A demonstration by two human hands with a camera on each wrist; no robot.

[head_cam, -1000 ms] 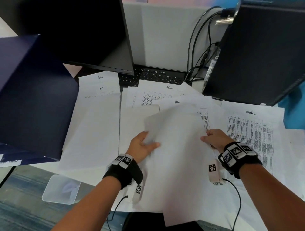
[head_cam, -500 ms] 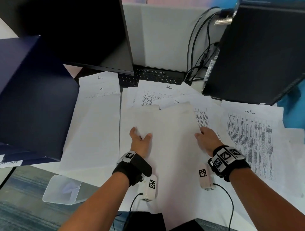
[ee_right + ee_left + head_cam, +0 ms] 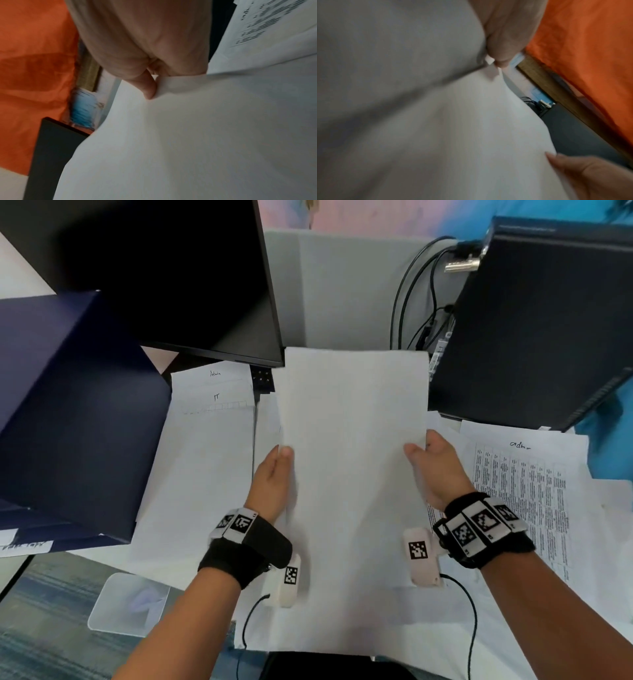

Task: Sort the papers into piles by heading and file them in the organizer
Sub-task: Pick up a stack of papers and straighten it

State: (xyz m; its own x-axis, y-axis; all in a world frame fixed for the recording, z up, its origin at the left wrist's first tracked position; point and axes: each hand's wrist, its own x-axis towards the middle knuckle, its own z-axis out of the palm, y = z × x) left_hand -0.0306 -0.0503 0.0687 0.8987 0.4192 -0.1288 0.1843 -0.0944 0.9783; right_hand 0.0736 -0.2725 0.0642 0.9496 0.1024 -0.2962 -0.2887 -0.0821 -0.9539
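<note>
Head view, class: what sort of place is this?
Probably an office desk: a dark monitor, a keyboard behind loose printed papers, and a computer tower with cables.

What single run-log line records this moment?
hands: left hand and right hand grip white paper sheets by side edges | sheets: raised, blank side up | heading: hidden

1. The big sheet [image 3: 352, 460] held up in the middle is thin white paper, smooth and matt, blank on the side we see.
2. The page with small print [image 3: 520, 491] is paper too, and matt.
3. The dark blue box [image 3: 78, 412] looks like smooth matt card.
4. The black computer case [image 3: 534, 330] has a dull, smooth side.
5. The wrist bands [image 3: 250, 553] are soft black cloth.
6. The little tray [image 3: 126, 604] is cloudy, see-through plastic.
7. The plug [image 3: 462, 263] on the case is shiny metal.
</note>
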